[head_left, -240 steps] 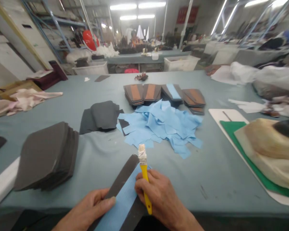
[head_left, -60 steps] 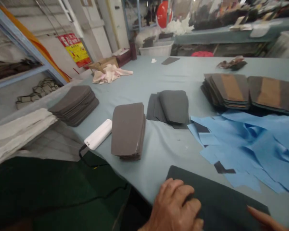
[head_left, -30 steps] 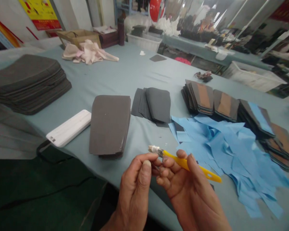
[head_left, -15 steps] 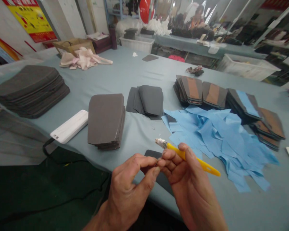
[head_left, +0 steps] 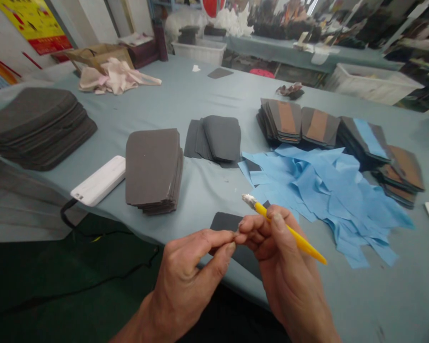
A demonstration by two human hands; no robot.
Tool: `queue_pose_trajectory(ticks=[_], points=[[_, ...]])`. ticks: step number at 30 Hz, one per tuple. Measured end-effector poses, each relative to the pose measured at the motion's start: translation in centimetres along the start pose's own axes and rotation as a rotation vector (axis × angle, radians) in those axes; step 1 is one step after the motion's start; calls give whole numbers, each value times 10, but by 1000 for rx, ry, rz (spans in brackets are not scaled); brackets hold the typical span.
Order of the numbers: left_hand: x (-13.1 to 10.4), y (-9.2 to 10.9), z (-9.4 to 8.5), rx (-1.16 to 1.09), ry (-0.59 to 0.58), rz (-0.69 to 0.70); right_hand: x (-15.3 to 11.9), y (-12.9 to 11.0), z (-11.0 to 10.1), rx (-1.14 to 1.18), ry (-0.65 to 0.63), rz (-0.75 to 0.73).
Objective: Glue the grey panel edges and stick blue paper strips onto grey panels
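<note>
My right hand (head_left: 282,257) grips a thin yellow-handled brush (head_left: 289,231) with crusted white bristles; my left hand (head_left: 189,271) has its fingers (head_left: 228,238) pinched shut against the right's, above a flat dark piece (head_left: 223,222) at the bench (head_left: 207,190) near edge. Far right, a white plastic bin (head_left: 371,85); contents unclear.

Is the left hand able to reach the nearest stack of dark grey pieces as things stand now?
Probably yes. The left hand holds nothing large, and bare table lies between it and the stack of dark grey pieces.

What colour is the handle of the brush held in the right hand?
Yellow: the brush in the right hand has a yellow handle, clearest in the head view.
</note>
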State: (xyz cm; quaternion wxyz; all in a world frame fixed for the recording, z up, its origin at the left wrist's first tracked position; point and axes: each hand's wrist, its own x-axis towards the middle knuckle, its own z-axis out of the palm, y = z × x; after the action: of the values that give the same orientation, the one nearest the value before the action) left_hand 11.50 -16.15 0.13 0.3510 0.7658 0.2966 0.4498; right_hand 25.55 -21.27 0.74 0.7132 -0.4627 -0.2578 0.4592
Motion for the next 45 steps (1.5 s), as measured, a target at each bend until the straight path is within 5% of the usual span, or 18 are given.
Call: queue_pose_trajectory(ticks=[6,16,23,32,45], points=[[0,0,-4,-26,-59,-33,0,5,-7,-175,-10,-99],[2,1,-5,-51,-125,-278,-12,1,7,-426,65,-255],[-3,3,-5,-57,6,-278,-13,9,11,-71,125,-128],[-17,0,-13,-86,-32,-277,-3,6,16,272,94,95],[-26,-4,-38,83,103,-155,-8,18,52,124,32,47]])
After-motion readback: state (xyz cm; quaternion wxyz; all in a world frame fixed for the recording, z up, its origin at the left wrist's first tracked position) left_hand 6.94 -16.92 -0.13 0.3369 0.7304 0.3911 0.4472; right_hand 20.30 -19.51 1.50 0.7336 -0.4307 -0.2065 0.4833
